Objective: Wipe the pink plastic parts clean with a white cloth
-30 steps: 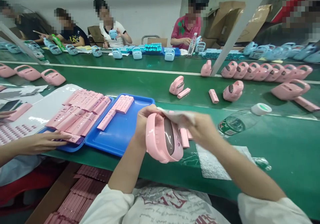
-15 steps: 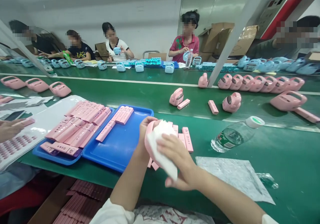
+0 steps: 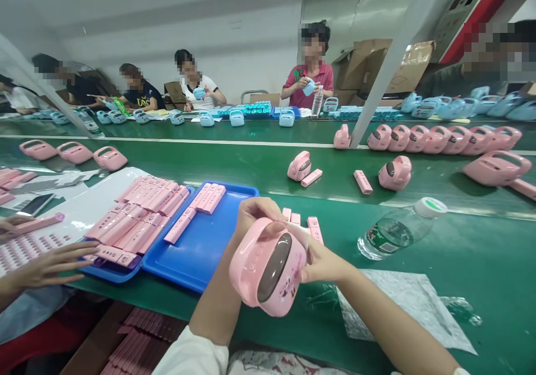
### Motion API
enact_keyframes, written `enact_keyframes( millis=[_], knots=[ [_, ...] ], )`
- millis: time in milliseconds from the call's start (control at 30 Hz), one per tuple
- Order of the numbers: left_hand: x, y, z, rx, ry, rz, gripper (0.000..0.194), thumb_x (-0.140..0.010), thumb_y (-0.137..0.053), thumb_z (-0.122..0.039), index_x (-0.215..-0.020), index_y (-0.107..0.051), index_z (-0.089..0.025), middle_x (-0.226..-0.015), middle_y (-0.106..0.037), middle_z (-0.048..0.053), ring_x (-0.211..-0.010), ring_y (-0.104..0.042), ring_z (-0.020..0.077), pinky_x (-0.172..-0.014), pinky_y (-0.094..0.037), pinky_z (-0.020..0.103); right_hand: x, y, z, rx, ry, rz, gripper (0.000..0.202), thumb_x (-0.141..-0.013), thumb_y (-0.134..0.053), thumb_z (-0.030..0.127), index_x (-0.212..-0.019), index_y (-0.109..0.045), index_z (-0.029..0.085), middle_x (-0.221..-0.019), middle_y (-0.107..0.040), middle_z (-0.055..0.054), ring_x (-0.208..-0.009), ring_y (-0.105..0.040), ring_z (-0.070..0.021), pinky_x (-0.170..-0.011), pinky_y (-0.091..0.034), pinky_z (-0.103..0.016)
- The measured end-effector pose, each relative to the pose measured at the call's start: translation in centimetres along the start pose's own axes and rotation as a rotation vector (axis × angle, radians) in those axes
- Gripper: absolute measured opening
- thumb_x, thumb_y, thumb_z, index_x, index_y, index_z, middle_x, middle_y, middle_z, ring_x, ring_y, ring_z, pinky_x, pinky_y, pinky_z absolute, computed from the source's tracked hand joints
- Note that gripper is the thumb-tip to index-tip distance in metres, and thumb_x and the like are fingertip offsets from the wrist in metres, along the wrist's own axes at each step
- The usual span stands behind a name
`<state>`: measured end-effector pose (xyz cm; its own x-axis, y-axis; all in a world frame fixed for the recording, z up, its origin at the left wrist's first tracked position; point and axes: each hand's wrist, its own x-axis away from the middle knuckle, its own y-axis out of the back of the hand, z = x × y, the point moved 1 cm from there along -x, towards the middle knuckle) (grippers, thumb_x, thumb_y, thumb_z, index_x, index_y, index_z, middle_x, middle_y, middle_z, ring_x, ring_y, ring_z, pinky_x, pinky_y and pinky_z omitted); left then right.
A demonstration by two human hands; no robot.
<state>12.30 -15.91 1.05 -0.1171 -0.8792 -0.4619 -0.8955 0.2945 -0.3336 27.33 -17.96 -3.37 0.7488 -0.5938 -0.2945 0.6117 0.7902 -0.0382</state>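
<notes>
A glossy pink plastic case [image 3: 243, 272] with a carrying handle, a dark oval window and a small printed picture is held up in front of me, tilted. My left hand [image 3: 260, 214] is closed round its handle. On the case's right edge, my right hand [image 3: 324, 260] presses with its thumb; its other fingers are mostly hidden behind. A white cloth [image 3: 298, 231] shows between that hand and the back of the case. Several pink button bars [image 3: 314, 229] lie on the green table just behind my hands.
At left stand a blue tray [image 3: 184, 263] with several pink bars and a fuller tray [image 3: 111, 274] by a co-worker's hand [image 3: 46, 266]. At right are a water bottle [image 3: 391, 232] and a white sheet [image 3: 402, 302]. Pink cases [image 3: 435, 139] line the belt; people sit opposite.
The case has turned so its windowed front faces me. My right hand has gone from lying over the cloth to the case's right edge. A co-worker's hand now reaches to the full tray.
</notes>
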Motion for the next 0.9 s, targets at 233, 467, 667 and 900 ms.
enact_keyframes(
  millis=[233,467,667,900],
  knots=[
    [-1.3,0.6,0.2,-0.248,0.390,-0.205,0.031,-0.059,-0.083,-0.034,-0.078,-0.064,-0.017,-0.068,-0.064,0.000,-0.056,-0.057,0.0104,-0.052,-0.043,0.022,-1.0,-1.7,-2.1,-0.540,-0.086,-0.437,0.065,-0.066,-0.064,0.064,-0.113,-0.059,0.020,-0.106,-0.069,-0.011,-0.096,-0.067,-0.0276,-0.083,-0.054,-0.041],
    [3.3,1.3,0.9,-0.139,0.261,-0.273,0.050,-0.073,-0.068,-0.056,-0.106,-0.064,-0.019,-0.113,-0.066,0.011,-0.105,-0.062,0.0235,-0.082,-0.052,0.031,-1.1,0.8,-2.0,-0.531,-0.051,-0.778,0.054,-0.070,-0.063,0.057,-0.109,-0.060,0.020,-0.107,-0.070,-0.008,-0.096,-0.066,-0.0267,-0.081,-0.055,-0.040],
    [5.2,-1.1,3.2,-0.110,0.246,-0.249,0.066,-0.062,-0.082,-0.032,-0.121,-0.055,-0.025,-0.117,-0.065,0.007,-0.107,-0.063,0.0264,-0.085,-0.055,0.035,-0.3,0.8,-0.8,0.006,0.162,-0.757,0.074,-0.071,-0.072,0.044,-0.137,-0.043,0.023,-0.132,-0.056,-0.009,-0.120,-0.053,-0.0271,-0.101,-0.046,-0.045],
    [4.6,-1.7,2.2,-0.155,0.156,-0.268,0.071,-0.052,-0.086,-0.024,-0.115,-0.054,-0.025,-0.115,-0.066,0.006,-0.106,-0.063,0.0280,-0.086,-0.055,0.038,1.2,0.9,0.9,0.801,0.479,-0.771,0.051,-0.094,-0.039,0.026,-0.144,-0.035,0.031,-0.150,-0.035,-0.002,-0.138,-0.034,-0.0261,-0.111,-0.035,-0.053]
  ],
)
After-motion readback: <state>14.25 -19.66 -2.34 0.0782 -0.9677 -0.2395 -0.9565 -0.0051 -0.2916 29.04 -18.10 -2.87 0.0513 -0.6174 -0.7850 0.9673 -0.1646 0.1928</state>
